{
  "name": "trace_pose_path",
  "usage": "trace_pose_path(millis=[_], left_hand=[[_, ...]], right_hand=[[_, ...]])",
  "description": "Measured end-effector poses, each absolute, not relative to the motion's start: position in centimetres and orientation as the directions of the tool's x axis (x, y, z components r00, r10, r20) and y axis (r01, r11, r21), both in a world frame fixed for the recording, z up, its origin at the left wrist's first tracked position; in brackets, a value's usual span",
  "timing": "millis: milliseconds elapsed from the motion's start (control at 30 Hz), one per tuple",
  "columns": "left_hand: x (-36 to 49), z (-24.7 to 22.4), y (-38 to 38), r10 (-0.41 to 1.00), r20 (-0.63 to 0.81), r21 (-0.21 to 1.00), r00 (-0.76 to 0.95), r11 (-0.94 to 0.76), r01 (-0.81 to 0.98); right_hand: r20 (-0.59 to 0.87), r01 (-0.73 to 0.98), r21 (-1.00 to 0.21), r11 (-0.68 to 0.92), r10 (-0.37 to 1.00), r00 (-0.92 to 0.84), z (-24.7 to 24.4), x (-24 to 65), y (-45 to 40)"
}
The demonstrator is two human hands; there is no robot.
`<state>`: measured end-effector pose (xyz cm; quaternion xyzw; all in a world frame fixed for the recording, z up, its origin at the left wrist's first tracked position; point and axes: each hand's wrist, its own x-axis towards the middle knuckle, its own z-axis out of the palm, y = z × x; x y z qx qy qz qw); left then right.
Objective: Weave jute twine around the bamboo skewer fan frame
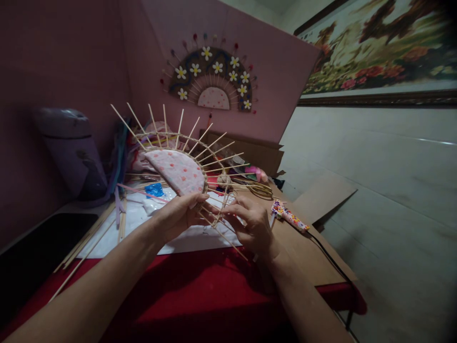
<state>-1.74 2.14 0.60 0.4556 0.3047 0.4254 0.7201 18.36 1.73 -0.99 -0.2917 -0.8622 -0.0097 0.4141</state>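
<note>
A half-round frame point(176, 170) covered in white cloth with red dots is held up over the table, thin sticks fanning out from its curved edge. Twine point(214, 152) runs in an arc across the sticks. My left hand point(183, 215) grips the lower corner of the frame, thumb on the front and fingers behind. My right hand point(252, 221) is closed at the twine near the lowest sticks, thumb and fingers pinched together. A ball of twine point(224, 179) lies just behind the frame.
Scissors point(261, 190) and a patterned glue gun point(290, 216) with a black cord lie at the right on cardboard point(303, 250). Loose sticks point(89, 233) and a purple container point(73, 152) are at the left. A finished flowered fan point(214, 71) hangs on the pink board behind.
</note>
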Motion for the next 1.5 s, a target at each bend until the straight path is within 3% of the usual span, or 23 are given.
trace_pose_path(millis=[1167, 1500], left_hand=[[-1.73, 0.8, 2.15, 0.897, -0.047, 0.907, 0.439, 0.222, -0.357], [-1.77, 0.91, 1.97, 0.898, -0.062, 0.897, 0.436, 0.242, -0.37]], right_hand=[[0.789, 0.536, -0.23, 0.812, 0.478, -0.385, -0.84, 18.21, 1.43], [0.872, 0.577, -0.305, 0.758, 0.466, -0.151, -0.65, 18.31, 1.74]])
